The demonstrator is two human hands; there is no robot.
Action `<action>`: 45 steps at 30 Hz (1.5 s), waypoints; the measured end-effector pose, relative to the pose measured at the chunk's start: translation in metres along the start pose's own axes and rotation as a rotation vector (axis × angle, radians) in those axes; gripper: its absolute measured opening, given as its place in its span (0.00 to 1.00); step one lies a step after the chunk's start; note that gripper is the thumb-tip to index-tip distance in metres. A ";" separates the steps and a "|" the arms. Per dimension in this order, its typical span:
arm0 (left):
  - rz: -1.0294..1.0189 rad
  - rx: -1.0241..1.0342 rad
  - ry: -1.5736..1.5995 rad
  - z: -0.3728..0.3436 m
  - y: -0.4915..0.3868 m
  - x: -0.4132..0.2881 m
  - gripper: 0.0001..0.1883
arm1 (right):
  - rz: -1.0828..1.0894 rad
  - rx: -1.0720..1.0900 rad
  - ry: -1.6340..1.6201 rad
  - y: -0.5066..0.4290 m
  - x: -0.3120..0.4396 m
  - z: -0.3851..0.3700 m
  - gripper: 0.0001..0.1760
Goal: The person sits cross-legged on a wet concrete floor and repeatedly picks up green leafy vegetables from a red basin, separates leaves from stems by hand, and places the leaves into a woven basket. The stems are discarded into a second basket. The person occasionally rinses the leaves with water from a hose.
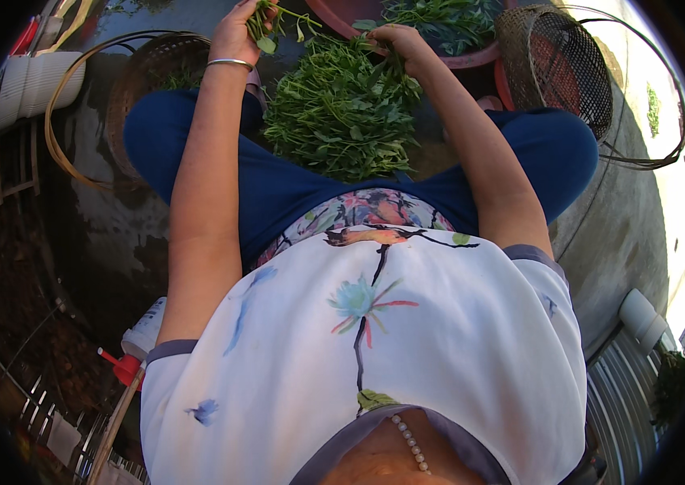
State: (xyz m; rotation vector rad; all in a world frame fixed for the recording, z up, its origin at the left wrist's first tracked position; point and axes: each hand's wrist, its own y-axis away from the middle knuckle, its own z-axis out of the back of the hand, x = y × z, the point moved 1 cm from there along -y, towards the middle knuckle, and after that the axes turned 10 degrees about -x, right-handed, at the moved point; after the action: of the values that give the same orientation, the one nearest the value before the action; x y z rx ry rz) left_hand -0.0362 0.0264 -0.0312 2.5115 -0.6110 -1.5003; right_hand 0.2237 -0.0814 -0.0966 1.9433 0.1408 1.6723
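Observation:
My left hand (234, 33), with a metal bangle at the wrist, holds a small bunch of leafy green stems (266, 29) at the top of the view. Between my legs lies a large heap of leafy greens (342, 112). My right hand (404, 47) is at the heap's far right edge, its fingertips pinched on some green leaves (379, 41). Beyond it, a pinkish-red plastic basin (470, 60) contains more greens (445, 21), and the frame cuts off its far side.
A woven basket with a hoop handle (127, 112) stands left of my knee, with some greens inside. Right of the basin, a dark mesh basket (552, 73) lies tipped. A ribbed white container (39, 85) sits far left. Behind me are a white bottle (145, 327) and metal slats (618, 388).

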 end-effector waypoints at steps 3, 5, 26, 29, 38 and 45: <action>0.035 0.021 -0.098 -0.017 0.020 0.002 0.13 | -0.042 -0.067 0.003 0.014 0.017 -0.005 0.08; 0.055 0.011 -0.177 -0.026 0.029 0.007 0.13 | -0.030 -0.016 -0.082 0.010 0.016 -0.011 0.07; 0.091 0.101 -0.774 -0.047 0.045 0.050 0.16 | 0.128 0.106 -0.176 0.024 0.040 -0.048 0.06; 0.053 0.091 -0.796 -0.045 0.042 0.052 0.15 | 0.081 0.099 -0.137 0.035 0.054 -0.051 0.04; 0.006 0.051 -0.672 -0.043 0.040 0.051 0.11 | 0.030 0.158 -0.305 0.026 0.059 -0.041 0.05; -0.025 0.097 -0.419 -0.038 0.039 0.035 0.09 | 0.427 -0.250 0.610 0.011 0.141 0.001 0.15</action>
State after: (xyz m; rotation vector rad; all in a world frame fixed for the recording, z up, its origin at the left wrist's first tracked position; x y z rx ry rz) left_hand 0.0005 -0.0267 -0.0278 2.2845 -0.7250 -2.0739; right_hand 0.2521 -0.0303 0.0322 1.2865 -0.2626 2.3936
